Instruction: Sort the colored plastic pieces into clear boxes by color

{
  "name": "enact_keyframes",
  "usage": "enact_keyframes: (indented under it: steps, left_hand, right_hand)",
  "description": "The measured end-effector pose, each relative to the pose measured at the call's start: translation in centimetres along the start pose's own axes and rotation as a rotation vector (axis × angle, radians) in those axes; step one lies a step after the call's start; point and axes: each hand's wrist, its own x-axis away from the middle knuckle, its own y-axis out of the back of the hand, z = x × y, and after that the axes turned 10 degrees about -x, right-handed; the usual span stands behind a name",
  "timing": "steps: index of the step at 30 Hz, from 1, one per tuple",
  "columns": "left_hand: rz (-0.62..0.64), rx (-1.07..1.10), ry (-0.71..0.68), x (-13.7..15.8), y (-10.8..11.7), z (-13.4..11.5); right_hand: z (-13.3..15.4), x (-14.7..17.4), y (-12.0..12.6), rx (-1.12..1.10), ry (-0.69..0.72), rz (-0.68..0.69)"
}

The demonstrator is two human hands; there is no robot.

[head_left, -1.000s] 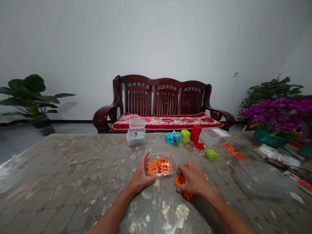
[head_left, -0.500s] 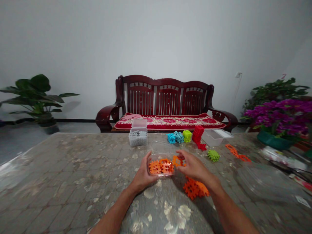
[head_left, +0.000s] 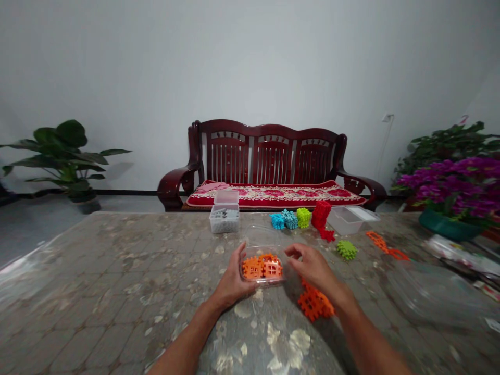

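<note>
My left hand [head_left: 233,276] is curled round the left side of a clear plastic box [head_left: 269,282] on the table. Inside lie several orange interlocking tiles [head_left: 262,267], some with window-like cutouts. Just off the box's right side is my right hand [head_left: 310,264], its thumb and fingers a little apart and nothing visible between them. Under the right wrist, more orange interlocking tiles [head_left: 314,303] rest on the table, partly covered by the forearm. The box's clear lid [head_left: 260,235] stands open behind it.
Behind are an open box of grey pieces [head_left: 224,221], blue pieces [head_left: 278,221], a lime cube [head_left: 303,217], a red block shape [head_left: 321,214] and an open clear container [head_left: 346,221]. At right lie a green cluster [head_left: 347,250], orange frames [head_left: 386,249] and a large clear lid [head_left: 425,291].
An orange tile held in my right hand has left the fingers, which have opened beside the box. My left hand keeps its hold. The view has shifted slightly.
</note>
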Motion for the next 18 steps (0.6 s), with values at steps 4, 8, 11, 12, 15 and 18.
enact_keyframes:
  steps: [4,8,11,12,15,18]
  left_hand:
    - [0.002,-0.002,0.014,-0.1,0.0,0.5]
    - [0.010,-0.026,-0.008,0.0,0.2,0.9]
    - [-0.011,-0.167,-0.076,0.1,0.4,0.6]
    - [-0.026,-0.238,-0.116,0.1,0.4,0.3]
    - [-0.064,-0.420,-0.204,0.0,0.7,-0.4]
    - [-0.037,-0.508,-0.222,-0.3,1.1,-0.9]
  right_hand:
    - [-2.2,3.5,1.7,0.199,-0.042,0.122]
    - [-2.9,6.4,1.7,0.297,0.035,0.303]
    - [-2.6,7.3,1.7,0.322,0.043,0.365]
    - [-2.5,7.5,1.7,0.335,0.041,0.379]
    - [-2.3,7.6,1.8,0.359,0.059,0.397]
    - [-2.4,7.5,1.7,0.369,0.096,0.373]
